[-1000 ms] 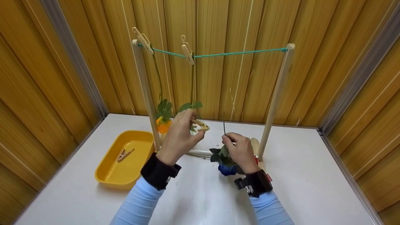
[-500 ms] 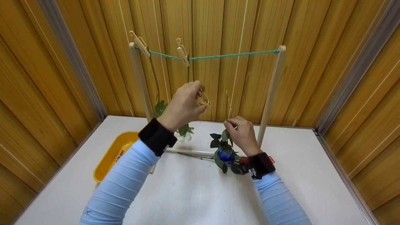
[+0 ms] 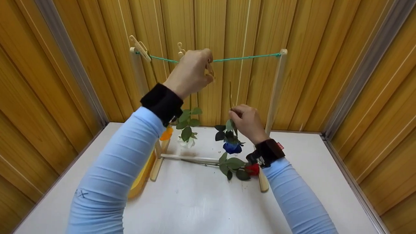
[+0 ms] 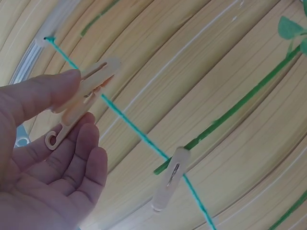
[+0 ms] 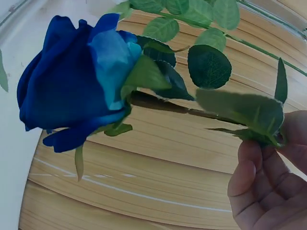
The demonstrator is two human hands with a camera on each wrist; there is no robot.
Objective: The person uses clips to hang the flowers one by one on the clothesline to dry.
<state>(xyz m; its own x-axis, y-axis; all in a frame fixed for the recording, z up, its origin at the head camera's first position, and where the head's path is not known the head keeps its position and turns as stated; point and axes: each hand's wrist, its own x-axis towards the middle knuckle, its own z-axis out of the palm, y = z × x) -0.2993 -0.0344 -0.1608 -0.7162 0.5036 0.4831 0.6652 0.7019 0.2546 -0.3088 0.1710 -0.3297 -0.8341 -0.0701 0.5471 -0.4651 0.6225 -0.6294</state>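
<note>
Blue rose is held head-down by its stem in the right grip; a clothespin is pinched at the green line by the left grip.

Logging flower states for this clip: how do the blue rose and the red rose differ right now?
The blue rose hangs head down in the air, its stem pinched by the right hand; the red rose lies on the table, untouched. The blue rose's bloom is in full view, while the red rose's is partly hidden behind the wrist strap. Both have dark green leaves and sit below the green line.
</note>
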